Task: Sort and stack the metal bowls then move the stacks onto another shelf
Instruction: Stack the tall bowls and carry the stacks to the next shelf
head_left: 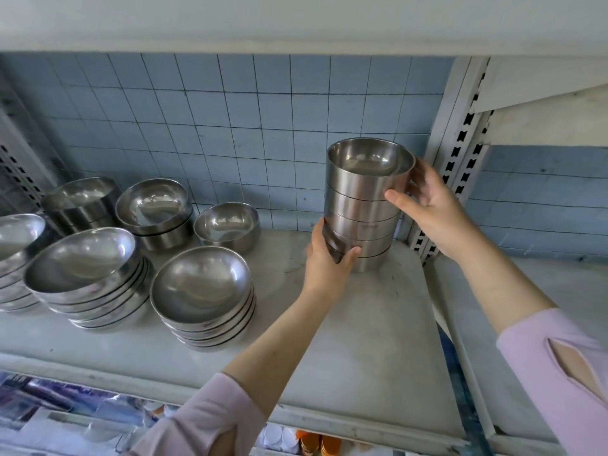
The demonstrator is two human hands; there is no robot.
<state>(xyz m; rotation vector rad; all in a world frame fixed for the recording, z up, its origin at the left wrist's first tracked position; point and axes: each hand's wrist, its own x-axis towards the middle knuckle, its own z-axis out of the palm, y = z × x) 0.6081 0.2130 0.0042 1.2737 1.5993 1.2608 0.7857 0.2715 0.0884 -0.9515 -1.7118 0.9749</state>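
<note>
A tall stack of straight-sided metal bowls (pixel 362 205) stands at the back right of the grey shelf (pixel 378 340), by the slotted upright. My left hand (pixel 329 261) grips the stack low on its left side. My right hand (pixel 424 205) holds its upper right side, fingers wrapped around the top bowls. Whether the stack's base touches the shelf I cannot tell. To the left sit stacks of wide rounded bowls (pixel 204 297) (pixel 88 274), a short stack of straight-sided bowls (pixel 154 209), a single bowl (pixel 227 225) and another stack (pixel 82 202).
A partly cut-off bowl stack (pixel 16 245) is at the far left edge. A white slotted post (pixel 460 153) divides this bay from the neighbouring shelf (pixel 543 284) on the right. Blue tiles back the shelf. Packaged goods (pixel 65 409) lie on the level below.
</note>
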